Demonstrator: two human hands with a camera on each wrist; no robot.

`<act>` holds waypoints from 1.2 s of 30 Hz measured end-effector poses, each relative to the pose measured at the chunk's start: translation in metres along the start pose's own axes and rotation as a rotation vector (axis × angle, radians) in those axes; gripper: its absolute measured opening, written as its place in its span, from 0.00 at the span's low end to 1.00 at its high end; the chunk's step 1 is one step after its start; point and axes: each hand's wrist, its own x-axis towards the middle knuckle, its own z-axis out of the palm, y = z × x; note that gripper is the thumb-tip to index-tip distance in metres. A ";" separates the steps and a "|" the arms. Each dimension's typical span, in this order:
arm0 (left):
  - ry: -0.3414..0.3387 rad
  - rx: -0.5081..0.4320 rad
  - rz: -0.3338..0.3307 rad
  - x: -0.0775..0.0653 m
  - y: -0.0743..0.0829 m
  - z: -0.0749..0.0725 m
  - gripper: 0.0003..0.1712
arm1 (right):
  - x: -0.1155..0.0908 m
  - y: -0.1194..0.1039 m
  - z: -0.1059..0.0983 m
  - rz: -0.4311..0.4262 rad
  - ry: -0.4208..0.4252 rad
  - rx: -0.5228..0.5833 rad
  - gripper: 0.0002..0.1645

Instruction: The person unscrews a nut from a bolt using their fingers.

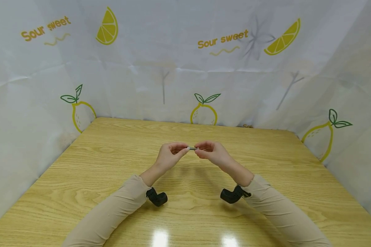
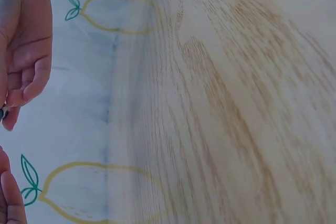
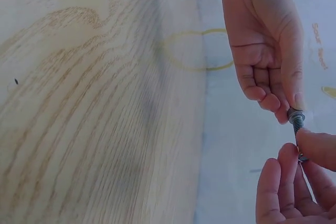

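A metal bolt (image 1: 192, 148) lies level between both hands, held above the table (image 1: 185, 219). My left hand (image 1: 169, 157) pinches its wider end between thumb and fingertips. At the other end, the thumb and fingers of my right hand (image 1: 215, 156) pinch the bolt. Its threads (image 3: 298, 124) show in the right wrist view between the two hands. A small shiny metal piece (image 3: 302, 157) peeks out between the right fingertips, mostly hidden; I cannot tell what it is. Only a dark bit of metal (image 2: 3, 113) shows in the left wrist view, at the frame's edge.
Behind the wood-grain table hangs a white curtain (image 1: 136, 92) printed with lemons and lettering. It also runs along the left and right sides. A black wrist camera (image 1: 157, 197) is strapped to the left wrist, another black camera (image 1: 231, 195) to the right.
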 end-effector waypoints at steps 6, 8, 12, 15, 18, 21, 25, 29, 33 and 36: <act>0.002 -0.002 -0.011 -0.001 0.002 0.001 0.14 | 0.000 0.001 0.001 -0.035 0.030 0.010 0.20; 0.007 0.000 -0.013 -0.001 0.002 0.001 0.14 | 0.000 0.001 0.000 -0.032 0.004 0.014 0.23; 0.014 0.000 -0.011 0.000 0.001 0.002 0.14 | 0.000 0.000 -0.002 -0.010 -0.051 0.016 0.26; 0.008 -0.002 -0.005 0.000 0.001 0.002 0.14 | 0.001 0.000 -0.002 0.023 -0.051 0.038 0.25; 0.006 -0.005 -0.009 0.000 0.001 0.002 0.14 | 0.001 0.001 -0.002 0.029 -0.027 0.040 0.22; 0.007 -0.011 -0.020 0.000 0.001 0.002 0.14 | 0.000 0.001 -0.002 -0.001 -0.006 0.023 0.19; 0.003 -0.006 -0.034 -0.001 0.001 0.002 0.15 | 0.000 0.002 -0.002 -0.014 -0.002 0.020 0.21; 0.003 0.001 -0.034 -0.001 0.001 0.001 0.15 | 0.000 0.001 -0.003 -0.012 -0.052 0.039 0.27; 0.008 0.001 -0.024 0.000 0.000 0.002 0.14 | 0.001 -0.001 -0.003 0.016 -0.070 0.048 0.26; 0.010 0.003 -0.019 0.000 -0.001 0.002 0.14 | 0.000 -0.001 -0.002 0.031 -0.049 0.045 0.24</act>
